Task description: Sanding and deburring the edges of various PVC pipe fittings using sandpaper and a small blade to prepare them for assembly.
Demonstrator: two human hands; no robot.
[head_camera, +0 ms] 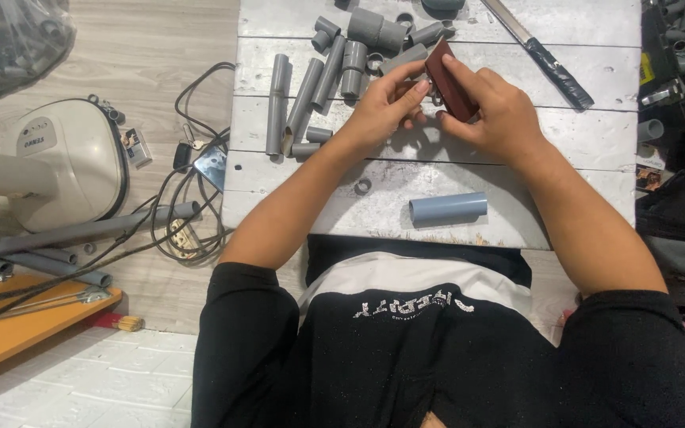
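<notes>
My left hand (386,107) and my right hand (491,111) meet over a white plank table (564,158). My right hand holds a dark red-brown sheet (449,79), which looks like sandpaper, folded around something. My left hand pinches a small grey piece at the sheet's lower edge; most of that piece is hidden. A short grey-blue pipe piece (448,208) lies on the table near my body, apart from both hands. A small grey ring (363,187) lies left of it.
Several grey pipe pieces and fittings (334,67) are heaped at the table's far left. A knife with a black wrapped handle (545,57) lies at the far right. On the floor to the left are a white fan base (65,158), cables, long grey pipes and an orange board.
</notes>
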